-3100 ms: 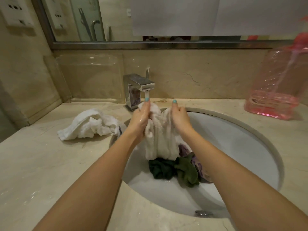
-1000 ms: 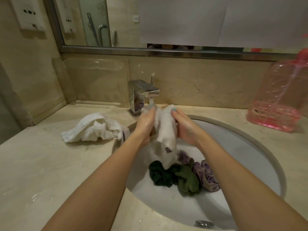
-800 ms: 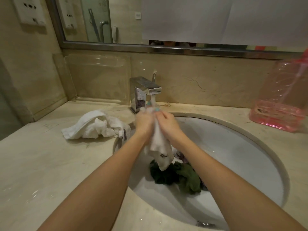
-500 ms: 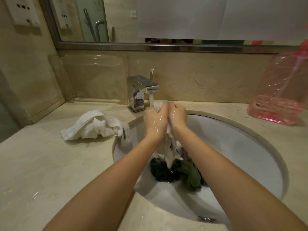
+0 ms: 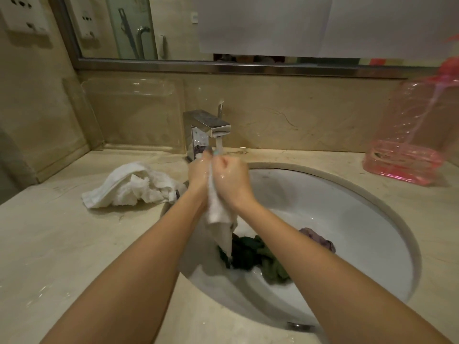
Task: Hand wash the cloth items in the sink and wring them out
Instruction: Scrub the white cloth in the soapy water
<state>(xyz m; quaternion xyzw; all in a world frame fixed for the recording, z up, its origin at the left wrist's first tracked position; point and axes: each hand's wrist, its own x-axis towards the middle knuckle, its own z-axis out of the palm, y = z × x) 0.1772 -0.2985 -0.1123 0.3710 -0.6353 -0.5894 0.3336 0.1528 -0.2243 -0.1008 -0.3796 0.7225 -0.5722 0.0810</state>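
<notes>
Light: dim, warm yellow cast in my feed; I cannot place its source.
Glare: wet sheen on left hand and right hand; highlights on faucet.
Shadows: soft, beneath towel on tabletop.
Distortion: mirror frame bows at edges.
Blur: pink jug smeared, upper right.

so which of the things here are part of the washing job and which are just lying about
Job: white cloth gripped by left hand and right hand under the running faucet; green cloth and purple cloth in the sink; probably the white towel on the counter.
Lying about: pink plastic jug, clear wall tray, wall sockets.
</notes>
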